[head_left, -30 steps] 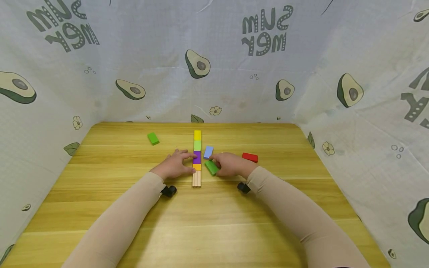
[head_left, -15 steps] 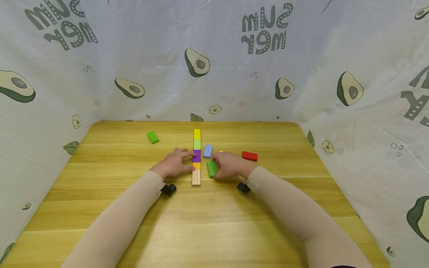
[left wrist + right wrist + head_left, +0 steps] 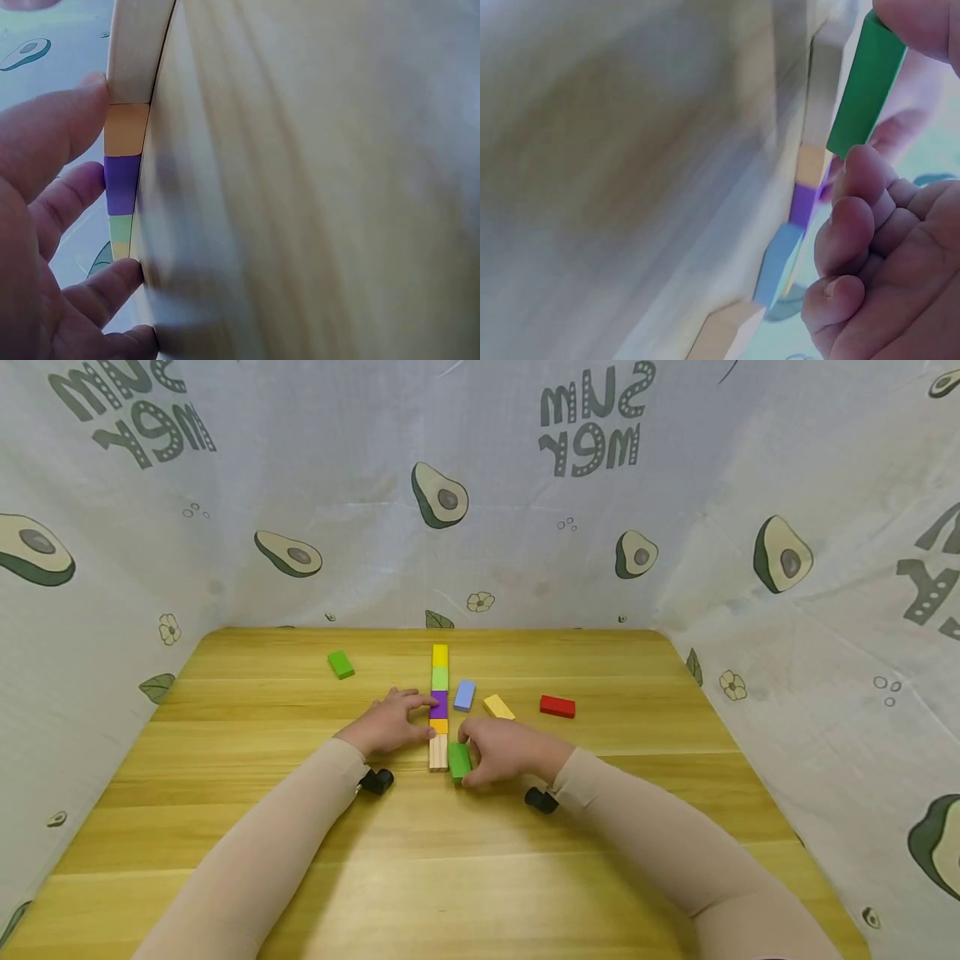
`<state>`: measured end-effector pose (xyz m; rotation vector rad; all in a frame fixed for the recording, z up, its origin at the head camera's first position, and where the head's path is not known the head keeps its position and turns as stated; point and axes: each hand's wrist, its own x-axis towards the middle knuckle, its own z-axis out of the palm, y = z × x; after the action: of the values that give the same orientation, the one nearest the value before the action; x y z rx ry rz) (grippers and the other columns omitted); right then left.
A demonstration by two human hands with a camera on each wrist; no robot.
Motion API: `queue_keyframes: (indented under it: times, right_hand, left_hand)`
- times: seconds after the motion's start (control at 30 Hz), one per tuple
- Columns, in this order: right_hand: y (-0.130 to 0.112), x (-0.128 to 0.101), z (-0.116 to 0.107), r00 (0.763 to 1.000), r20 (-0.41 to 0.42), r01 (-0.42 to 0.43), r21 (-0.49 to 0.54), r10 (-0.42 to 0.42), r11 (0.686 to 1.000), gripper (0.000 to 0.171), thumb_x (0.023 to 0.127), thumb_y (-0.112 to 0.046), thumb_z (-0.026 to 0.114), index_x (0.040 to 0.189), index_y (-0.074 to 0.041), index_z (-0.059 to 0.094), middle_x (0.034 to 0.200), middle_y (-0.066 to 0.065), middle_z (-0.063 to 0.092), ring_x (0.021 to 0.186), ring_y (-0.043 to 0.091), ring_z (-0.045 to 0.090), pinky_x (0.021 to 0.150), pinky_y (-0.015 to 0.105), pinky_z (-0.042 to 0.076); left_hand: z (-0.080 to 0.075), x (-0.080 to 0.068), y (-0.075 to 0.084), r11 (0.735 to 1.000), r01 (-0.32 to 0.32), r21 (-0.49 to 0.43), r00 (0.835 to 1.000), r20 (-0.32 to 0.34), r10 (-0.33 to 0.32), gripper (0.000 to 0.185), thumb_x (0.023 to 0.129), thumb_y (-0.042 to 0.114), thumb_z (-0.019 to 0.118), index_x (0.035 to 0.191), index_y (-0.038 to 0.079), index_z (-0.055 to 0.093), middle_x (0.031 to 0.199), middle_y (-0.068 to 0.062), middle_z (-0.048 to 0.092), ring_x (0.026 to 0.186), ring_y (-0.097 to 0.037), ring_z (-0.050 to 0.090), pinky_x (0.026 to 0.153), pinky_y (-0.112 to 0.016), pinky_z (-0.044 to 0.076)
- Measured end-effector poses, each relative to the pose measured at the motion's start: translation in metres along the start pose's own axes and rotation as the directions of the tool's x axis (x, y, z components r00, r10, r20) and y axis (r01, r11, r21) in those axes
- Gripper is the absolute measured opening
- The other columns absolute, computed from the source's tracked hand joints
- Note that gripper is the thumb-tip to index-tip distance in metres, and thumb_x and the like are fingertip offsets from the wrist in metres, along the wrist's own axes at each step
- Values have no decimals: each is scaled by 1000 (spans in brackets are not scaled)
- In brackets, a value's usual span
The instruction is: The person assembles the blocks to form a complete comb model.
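Observation:
A straight row of blocks runs away from me: a bare wood block (image 3: 438, 753) nearest, then orange (image 3: 438, 727), purple (image 3: 439, 707), light green (image 3: 440, 679) and yellow (image 3: 440, 656). My left hand (image 3: 384, 723) is at the row's left, fingers spread; thumb and index finger touch its side around the orange and purple blocks. My right hand (image 3: 510, 750) pinches a green block (image 3: 459, 762) between thumb and fingertips, just right of the bare wood block. In the right wrist view this green block (image 3: 868, 86) looks lifted off the table, its other fingers curled below.
Loose on the wooden table (image 3: 480, 877) lie a blue block (image 3: 465, 695), a pale yellow block (image 3: 498, 707) and a red block (image 3: 558, 707) to the row's right. Another green block (image 3: 341, 665) lies far left. A printed cloth (image 3: 525, 552) hangs around the table's back and sides.
My right hand has carried the green block left and nearer to me, turning it roughly parallel to the row. The pale yellow block has come into view. My left hand stays at the row.

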<state>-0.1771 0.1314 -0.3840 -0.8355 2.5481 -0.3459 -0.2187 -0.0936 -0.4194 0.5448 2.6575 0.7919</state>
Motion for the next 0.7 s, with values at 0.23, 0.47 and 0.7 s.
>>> queue_keyframes:
  times: [0.23, 0.47, 0.7]
  right_hand:
    - [-17, -6, 8, 999, 0, 38, -40, -38, 998, 56, 68, -46, 75, 110, -16, 51, 74, -7, 56, 66, 7, 52, 57, 22, 44]
    - [-30, -11, 14, 998, -12, 59, -67, -60, 996, 50, 68, -44, 75, 103, -16, 52, 71, -8, 54, 62, 6, 50, 54, 21, 42]
    - [-37, -12, 17, 997, -5, 72, -128, -73, 989, 53, 68, -49, 75, 103, -17, 52, 73, -8, 53, 65, 7, 50, 56, 21, 41]
  left_hand:
    - [-1, -1, 2, 1000, 1, 2, 1000, 1, -1, 55, 83, 47, 64, 134, 35, 47, 152, -8, 26, 142, -41, 6, 109, -64, 4]
    - [-1, 0, 2, 1000, -5, 10, 1000, 3, 5, 55, 84, 46, 64, 135, 33, 47, 151, -9, 28, 141, -42, 8, 109, -64, 6]
    - [-2, -1, 4, 1000, 8, 20, 1000, -3, -8, 56, 84, 46, 63, 136, 33, 46, 151, -9, 28, 142, -40, 9, 109, -64, 6]
